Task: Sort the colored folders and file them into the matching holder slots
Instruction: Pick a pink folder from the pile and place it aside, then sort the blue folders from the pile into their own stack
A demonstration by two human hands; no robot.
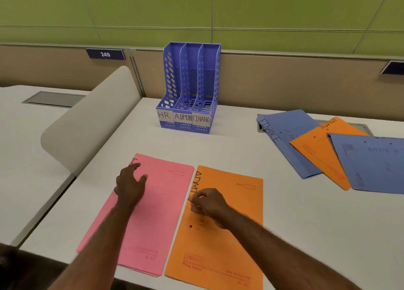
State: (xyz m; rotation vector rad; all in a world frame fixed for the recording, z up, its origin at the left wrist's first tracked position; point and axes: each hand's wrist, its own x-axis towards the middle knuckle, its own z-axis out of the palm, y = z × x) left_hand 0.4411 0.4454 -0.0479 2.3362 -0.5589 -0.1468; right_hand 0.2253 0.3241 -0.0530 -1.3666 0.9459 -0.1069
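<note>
A pink folder point(157, 204) lies flat near the front of the desk, beside an orange folder point(229, 241) marked ADMIN. My left hand point(131, 186) hovers over the pink folder's upper left with fingers spread and relaxed. My right hand point(207, 203) sits over the orange folder's left edge, fingers curled; whether it pinches the edge is unclear. A blue three-slot holder point(190, 82) labelled HR, ADMIN and FINANCE stands at the back, all slots empty. At the right lie a blue folder point(286, 134) marked FINANCE, a second orange folder point(321, 149) and another blue folder point(371, 160), overlapping.
A beige curved divider panel point(91, 125) separates this white desk point(284, 224) from the neighbouring desk on the left. A low partition wall runs behind the holder. A grey cable hatch point(261, 129) sits under the right pile.
</note>
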